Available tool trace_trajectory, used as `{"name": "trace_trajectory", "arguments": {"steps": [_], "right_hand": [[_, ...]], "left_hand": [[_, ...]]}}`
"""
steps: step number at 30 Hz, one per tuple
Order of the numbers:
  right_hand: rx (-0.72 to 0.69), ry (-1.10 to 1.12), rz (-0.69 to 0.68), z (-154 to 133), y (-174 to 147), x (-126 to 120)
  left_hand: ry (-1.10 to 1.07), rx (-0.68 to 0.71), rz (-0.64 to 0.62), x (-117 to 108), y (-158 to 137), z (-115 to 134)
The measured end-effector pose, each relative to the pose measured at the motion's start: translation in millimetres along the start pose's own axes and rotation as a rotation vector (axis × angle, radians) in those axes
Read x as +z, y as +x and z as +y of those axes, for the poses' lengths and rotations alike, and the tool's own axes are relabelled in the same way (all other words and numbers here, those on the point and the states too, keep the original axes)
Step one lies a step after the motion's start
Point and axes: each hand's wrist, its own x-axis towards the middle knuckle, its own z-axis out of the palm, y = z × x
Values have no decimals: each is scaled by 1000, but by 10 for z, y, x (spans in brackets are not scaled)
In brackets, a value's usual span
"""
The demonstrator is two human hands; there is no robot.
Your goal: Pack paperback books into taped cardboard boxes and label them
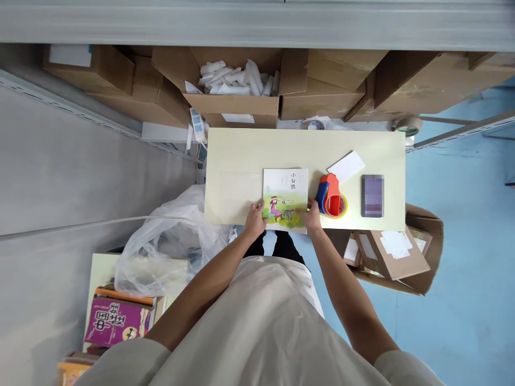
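A picture book (285, 187) with a white and green illustrated cover lies at the front edge of the pale table (241, 150), its lower end reaching slightly past that edge. My left hand (255, 219) grips its left side, and my right hand (311, 217) grips its lower right side. The fingers are curled partly under the book and partly hidden. Just right of my right hand is a red and blue tape dispenser (330, 195) with a yellow-edged roll. Behind it lies a white slip of paper (346, 166).
A dark pixelated rectangular object (372, 196) is at the table's right. Behind stands an open carton (233, 102) of white packing pieces, among other cardboard boxes. At lower right, a box (430, 252) holds smaller parcels. On the left are a clear plastic bag (169, 246) and stacked books (116, 321).
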Motion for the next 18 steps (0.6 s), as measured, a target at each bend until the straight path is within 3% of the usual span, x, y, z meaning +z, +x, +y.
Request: {"name": "trace_trajectory", "arguments": {"steps": [5,9,14,18], "right_hand": [[235,294,-300,-175,-76,-67],[194,444,-458,-270,-168,-150],[-35,326,-276,-424,-281,-345],[-171,80,-184,-638,-434,-174]], "left_hand": [[-46,-5,10,-25,-8,-34],[-204,19,-46,40,50,-24],[-490,139,-102,224,173,399],[-767,172,-53,3,121,805]]}}
